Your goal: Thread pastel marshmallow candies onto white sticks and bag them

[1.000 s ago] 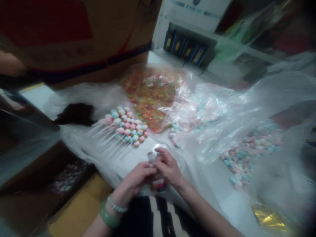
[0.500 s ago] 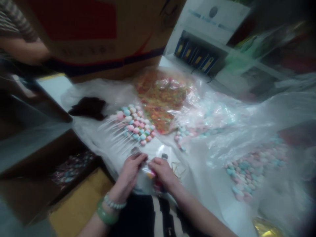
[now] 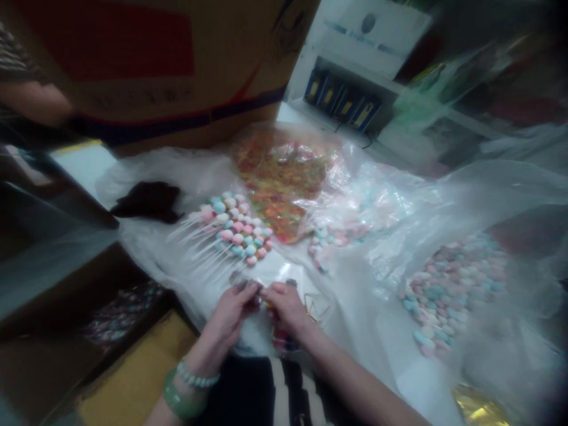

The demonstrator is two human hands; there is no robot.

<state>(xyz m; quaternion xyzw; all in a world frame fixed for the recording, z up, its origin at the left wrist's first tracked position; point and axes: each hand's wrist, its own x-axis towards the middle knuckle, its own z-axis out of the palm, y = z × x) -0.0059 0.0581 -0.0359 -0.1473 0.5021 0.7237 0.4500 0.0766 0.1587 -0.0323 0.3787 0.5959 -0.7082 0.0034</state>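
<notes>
Close together at the table's near edge, my left hand [image 3: 234, 309] and my right hand [image 3: 286, 305] are both closed, fingertips pinched. What lies between them is small and blurred; I cannot make it out. Under my right hand shows a dark red and pink item [image 3: 283, 338]. Just beyond my hands lie rows of pink, white and blue candy skewers [image 3: 244, 231] on white sticks. A clear bag of orange and green candies [image 3: 284, 183] sits behind them. Gold-edged triangular pieces [image 3: 316, 307] are right of my right hand.
Pastel candies [image 3: 457, 284] lie in clear plastic at the right. A large cardboard box [image 3: 177, 65] stands behind, with a person's arm [image 3: 35, 100] at its left. Lower left, an open box [image 3: 119, 313] holds wrapped candies. A dark cloth-like item [image 3: 148, 201] lies left of the skewers.
The whole view has shifted slightly, so the scene sits further left. My hands have drawn closer together, and the small colourful piece between them is now mostly hidden.
</notes>
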